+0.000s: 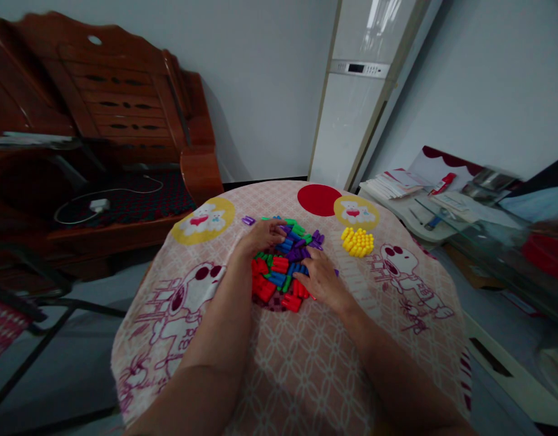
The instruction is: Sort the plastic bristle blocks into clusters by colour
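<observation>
A heap of small plastic pieces (281, 266) in red, blue, green and purple lies in the middle of a round table covered with a pink cartoon cloth (306, 363). My left hand (261, 235) rests on the far left side of the heap, fingers curled over the pieces. My right hand (322, 278) lies on the near right side, fingers bent down into the pieces. What either hand grips is hidden. A separate cluster of yellow pieces (357, 241) sits to the right. One purple piece (248, 220) lies alone to the left.
A dark wooden bench (106, 121) with a cable and charger stands at the left. A tall white air-conditioner unit (356, 97) stands behind the table. A glass side table (442, 212) with papers is at the right. A black chair frame (29, 284) is at the near left.
</observation>
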{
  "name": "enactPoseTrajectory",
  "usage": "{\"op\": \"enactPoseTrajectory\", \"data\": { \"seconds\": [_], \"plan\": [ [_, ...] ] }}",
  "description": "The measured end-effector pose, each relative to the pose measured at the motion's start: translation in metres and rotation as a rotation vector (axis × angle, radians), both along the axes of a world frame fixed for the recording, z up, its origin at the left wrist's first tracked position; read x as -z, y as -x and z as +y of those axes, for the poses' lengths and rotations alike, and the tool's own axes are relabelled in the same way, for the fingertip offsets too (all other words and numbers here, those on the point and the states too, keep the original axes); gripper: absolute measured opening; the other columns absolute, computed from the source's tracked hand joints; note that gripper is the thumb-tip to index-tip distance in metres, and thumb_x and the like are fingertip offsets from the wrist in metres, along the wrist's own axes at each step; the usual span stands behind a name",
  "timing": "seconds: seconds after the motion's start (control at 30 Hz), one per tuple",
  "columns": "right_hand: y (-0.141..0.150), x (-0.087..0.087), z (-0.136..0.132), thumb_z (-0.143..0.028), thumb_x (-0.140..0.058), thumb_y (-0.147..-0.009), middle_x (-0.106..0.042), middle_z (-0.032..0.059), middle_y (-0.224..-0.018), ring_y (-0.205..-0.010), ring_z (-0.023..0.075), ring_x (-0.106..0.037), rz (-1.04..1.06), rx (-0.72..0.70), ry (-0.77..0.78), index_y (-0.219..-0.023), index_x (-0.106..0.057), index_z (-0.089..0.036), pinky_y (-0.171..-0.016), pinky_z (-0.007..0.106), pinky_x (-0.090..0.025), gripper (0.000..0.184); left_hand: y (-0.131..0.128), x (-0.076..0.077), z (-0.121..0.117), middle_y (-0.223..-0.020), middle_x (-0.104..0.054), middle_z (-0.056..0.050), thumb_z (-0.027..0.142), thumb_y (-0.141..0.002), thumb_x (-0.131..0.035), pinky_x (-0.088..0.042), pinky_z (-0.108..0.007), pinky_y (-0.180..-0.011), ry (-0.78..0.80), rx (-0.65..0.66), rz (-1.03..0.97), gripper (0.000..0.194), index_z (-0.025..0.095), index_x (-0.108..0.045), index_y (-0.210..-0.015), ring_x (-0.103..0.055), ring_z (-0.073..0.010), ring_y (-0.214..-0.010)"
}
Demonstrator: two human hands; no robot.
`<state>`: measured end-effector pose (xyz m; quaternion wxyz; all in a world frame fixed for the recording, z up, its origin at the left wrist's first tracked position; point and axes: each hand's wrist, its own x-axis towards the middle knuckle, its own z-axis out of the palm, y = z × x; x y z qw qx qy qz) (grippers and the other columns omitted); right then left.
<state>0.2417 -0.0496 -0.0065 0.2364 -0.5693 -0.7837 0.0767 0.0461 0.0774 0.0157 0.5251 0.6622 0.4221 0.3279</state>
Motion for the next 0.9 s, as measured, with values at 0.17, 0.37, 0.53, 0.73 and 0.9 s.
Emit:
{"op": "enactPoseTrajectory", "data": {
  "seconds": [0.17, 0.37, 0.53, 0.73, 0.9],
  "plan": [
    [0.005, -0.006, 0.001, -0.016, -0.08, -0.071, -0.061, 0.0157, -0.128, -0.127, 0.0301, -0.051, 0.147, -0.011, -0.021, -0.083, -0.069, -0.017, -0.107, 0.047, -0.04, 0.016, -0.001, -0.001, 0.0, -0.09, -0.07, -0.006, 0.018, -0.061, -0.074, -0.054, -0.028, -0.063, 0.024, 0.03, -0.002, 0.066, 0.011, -0.063, -0.126, -0.066, -0.017, -0.073],
    [-0.016, -0.032, 0.01, -0.021, -0.069, -0.075, -0.069, 0.0003, -0.074, -0.07, 0.0162, -0.063, 0.456, 0.082, -0.041, -0.079, -0.068, -0.02, -0.071, 0.029, -0.05, 0.004, 0.001, -0.003, 0.001, -0.086, -0.07, -0.006, 0.024, -0.058, -0.075, -0.053, -0.028, -0.062, -0.05, 0.021, 0.046, 0.064, 0.012, -0.066, -0.12, -0.066, -0.0189, -0.074],
    [-0.098, -0.053, 0.027, -0.033, -0.065, -0.074, -0.067, 0.0004, -0.069, -0.062, 0.0166, -0.062, 0.642, 0.452, -0.323, -0.081, -0.069, -0.016, -0.064, 0.029, -0.049, 0.018, 0.001, -0.004, 0.005, -0.076, -0.07, -0.004, 0.024, -0.052, -0.075, -0.054, -0.029, -0.061, -0.058, -0.01, 0.141, 0.043, 0.013, -0.071, -0.094, -0.066, -0.0205, -0.072],
    [-0.179, -0.031, 0.03, -0.02, -0.062, -0.071, -0.07, 0.0085, -0.072, -0.071, 0.0217, -0.063, 0.327, 0.933, -0.397, -0.074, -0.068, -0.013, -0.075, 0.035, -0.047, 0.01, 0.001, -0.007, 0.002, -0.063, -0.065, 0.001, 0.027, -0.053, -0.075, -0.048, -0.026, -0.048, -0.033, -0.002, 0.272, 0.028, 0.017, -0.066, -0.077, -0.059, -0.0159, -0.053],
    [-0.193, -0.002, 0.03, -0.023, -0.059, -0.074, -0.073, 0.0133, -0.08, -0.077, 0.0252, -0.066, 0.115, 0.968, -0.227, -0.078, -0.071, -0.014, -0.074, 0.035, -0.046, 0.015, 0.003, -0.013, -0.002, -0.063, -0.066, 0.001, 0.028, -0.053, -0.076, -0.048, -0.025, -0.049, 0.001, 0.021, 0.232, 0.029, 0.018, -0.066, -0.078, -0.061, -0.0167, -0.057]
  ]
}}
